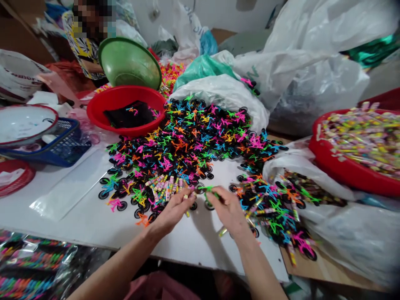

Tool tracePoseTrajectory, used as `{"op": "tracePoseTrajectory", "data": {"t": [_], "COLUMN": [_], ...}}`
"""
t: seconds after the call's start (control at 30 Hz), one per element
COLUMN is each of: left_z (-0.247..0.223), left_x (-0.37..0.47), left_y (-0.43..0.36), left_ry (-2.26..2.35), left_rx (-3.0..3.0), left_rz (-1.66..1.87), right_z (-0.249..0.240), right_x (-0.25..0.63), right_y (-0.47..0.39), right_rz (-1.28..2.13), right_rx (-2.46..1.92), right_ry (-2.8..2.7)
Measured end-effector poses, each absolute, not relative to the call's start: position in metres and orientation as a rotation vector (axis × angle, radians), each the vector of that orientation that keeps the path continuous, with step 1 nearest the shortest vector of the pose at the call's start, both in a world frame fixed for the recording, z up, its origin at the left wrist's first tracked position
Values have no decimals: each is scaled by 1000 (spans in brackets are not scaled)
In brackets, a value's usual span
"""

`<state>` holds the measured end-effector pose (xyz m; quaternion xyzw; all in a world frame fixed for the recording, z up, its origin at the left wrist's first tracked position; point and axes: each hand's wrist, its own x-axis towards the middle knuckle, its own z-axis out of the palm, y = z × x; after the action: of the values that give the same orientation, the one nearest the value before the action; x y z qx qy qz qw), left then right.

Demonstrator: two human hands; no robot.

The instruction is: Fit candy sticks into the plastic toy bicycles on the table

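green bike (206,188), plastic, black-wheeled: one, held above the tabletop (201,237), between the two hands.

right hand (228,206): thumb and fingers closed on the green bike.

left hand (177,206): fingers drawn together on a printed tube (188,213), one end showing beneath them; grip partly hidden.

loose tubes (167,187), pink and yellow: a cluster just beyond the left hand, against the bike pile.

bike pile (184,141): pink, blue, orange, green and yellow frames, black wheels; spread before the mouth of a white bag (218,88).

second heap (275,212): bikes with tubes mixed in, to the right of the right hand.

red tub (318,146): at right, heaped with tubes.

red basin (96,118): left of the bike pile, holding a black sheet (123,114) with a few bright pieces.

green basin (129,62): tilted, behind the red basin.

blue basket (67,143): at left, a white basin (21,114) over it.

clear sheet (70,187): flat on the tabletop, left.

packed bikes (34,264): in rows, shiny film, lower left.

co-worker (87,56): patterned top, beside the green basin.
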<state>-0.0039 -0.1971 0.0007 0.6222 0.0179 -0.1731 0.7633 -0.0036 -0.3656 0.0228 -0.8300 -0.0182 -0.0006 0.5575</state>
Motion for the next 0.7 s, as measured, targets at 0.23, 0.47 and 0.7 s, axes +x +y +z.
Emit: {"op": "tracePoseTrajectory", "data": {"t": [0.23,0.47,0.7], "left_z": [-3,-9,-21], "left_x": [-7,-11,-25], "left_y": [-195,-194,-203], "left_ry": [-67,-114,-14], "left_rx": [1412,1324,1581], "left_rz": [-464,-511,-356], "right_z": [4,8,0], "right_x": [-8,-15,-25], "right_y": [-367,-367,-355], "right_rz": [227,328,216], "right_rx": [-1758,-1406,-1720], "right_ry": [50,101,148]}}
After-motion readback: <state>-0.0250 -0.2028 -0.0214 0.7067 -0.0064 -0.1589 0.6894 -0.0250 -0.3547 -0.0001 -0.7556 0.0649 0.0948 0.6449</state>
